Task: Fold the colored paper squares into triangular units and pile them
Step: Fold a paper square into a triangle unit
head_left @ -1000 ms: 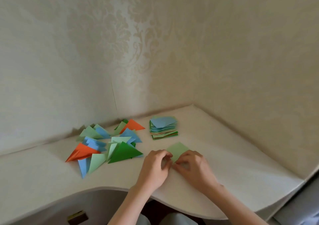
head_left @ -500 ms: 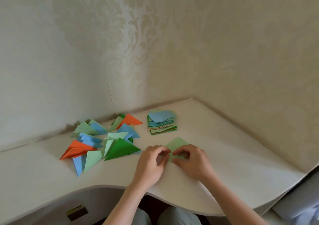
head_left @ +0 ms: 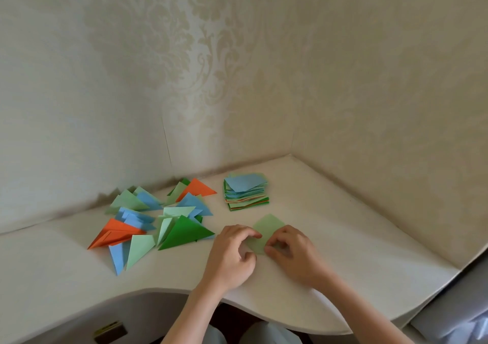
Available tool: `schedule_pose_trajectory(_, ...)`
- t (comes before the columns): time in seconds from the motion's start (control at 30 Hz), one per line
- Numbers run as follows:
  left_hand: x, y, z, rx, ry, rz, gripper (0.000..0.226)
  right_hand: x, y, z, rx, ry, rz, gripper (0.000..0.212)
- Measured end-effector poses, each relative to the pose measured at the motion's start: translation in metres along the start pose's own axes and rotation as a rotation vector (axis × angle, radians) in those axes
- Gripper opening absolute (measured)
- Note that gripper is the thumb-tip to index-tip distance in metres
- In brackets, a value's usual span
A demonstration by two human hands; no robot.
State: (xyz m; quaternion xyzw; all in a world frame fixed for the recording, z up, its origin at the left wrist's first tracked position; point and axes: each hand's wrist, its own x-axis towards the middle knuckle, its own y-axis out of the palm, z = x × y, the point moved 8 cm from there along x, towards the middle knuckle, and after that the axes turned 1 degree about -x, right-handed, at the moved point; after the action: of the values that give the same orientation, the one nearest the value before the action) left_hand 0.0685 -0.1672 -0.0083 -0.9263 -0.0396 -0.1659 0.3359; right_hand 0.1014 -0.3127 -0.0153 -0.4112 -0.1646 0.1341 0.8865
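Observation:
A light green paper square (head_left: 266, 228) lies flat on the white corner desk (head_left: 343, 251), its far corner pointing away from me. My left hand (head_left: 231, 255) has its curled fingertips on the paper's left edge. My right hand (head_left: 293, 254) pinches the near right part of it, fingers bent over the sheet. The near half of the paper is hidden by both hands. Behind it stands a stack of unfolded squares (head_left: 246, 190), blue on top. To the left spreads a loose pile of folded triangles (head_left: 158, 219) in orange, blue and green.
Patterned walls close the desk at the back and right. The desk's curved front edge (head_left: 148, 289) runs under my forearms. A small dark object (head_left: 111, 331) sits below the desk edge at the lower left.
The view has tilted slightly, so the desk sits a little lower than half a second ago. Both hands stay on the light green paper, fingers shifted slightly along its near edges.

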Motion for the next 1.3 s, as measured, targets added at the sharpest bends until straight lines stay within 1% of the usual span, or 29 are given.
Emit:
schedule_pose_trajectory(0.03,0.0,-0.001,-0.001,0.002,0.011,-0.014,0.039,0.0,-0.002,0.001,0.013,-0.008,0.015,0.003)
schedule_pose_trajectory(0.1,0.0,-0.003,-0.003,0.002,0.032,-0.048,0.032,0.0,-0.01,0.0,0.038,-0.018,0.036,0.011)
schedule_pose_trajectory(0.2,0.0,-0.005,-0.001,-0.008,0.045,-0.077,0.024,-0.001,-0.02,0.003,0.04,-0.056,0.044,0.008)
schedule_pose_trajectory(0.37,-0.002,-0.007,0.003,-0.034,0.007,-0.097,0.023,-0.01,-0.025,0.003,0.03,-0.07,-0.096,0.01)
schedule_pose_trajectory(0.53,-0.002,-0.005,0.007,-0.052,-0.035,-0.065,0.021,-0.018,-0.017,0.003,0.03,-0.092,-0.117,0.016)
schedule_pose_trajectory(0.6,-0.002,-0.005,0.007,-0.048,-0.038,-0.062,0.019,-0.016,-0.015,0.005,-0.026,-0.096,-0.146,0.018)
schedule_pose_trajectory(0.67,-0.001,-0.006,0.007,-0.028,-0.045,-0.086,0.018,-0.014,-0.013,0.007,-0.088,-0.095,-0.178,0.02)
schedule_pose_trajectory(0.77,0.002,-0.007,0.004,0.041,-0.04,-0.141,0.014,-0.011,-0.012,0.006,-0.105,-0.085,-0.221,0.02)
schedule_pose_trajectory(0.93,0.006,0.002,0.004,0.19,-0.039,-0.144,0.029,-0.013,-0.012,0.006,-0.08,-0.043,-0.306,0.021)
schedule_pose_trajectory(1.1,0.007,0.002,0.005,0.202,-0.037,-0.153,0.026,-0.011,-0.011,-0.003,0.002,0.027,-0.289,0.017)
schedule_pose_trajectory(1.2,0.006,-0.002,0.001,0.167,-0.016,-0.175,0.02,-0.01,-0.011,-0.004,0.046,0.04,-0.254,0.014)
schedule_pose_trajectory(1.3,0.005,-0.005,0.0,0.145,-0.013,-0.173,0.02,-0.01,-0.015,-0.004,0.076,0.032,-0.212,0.013)
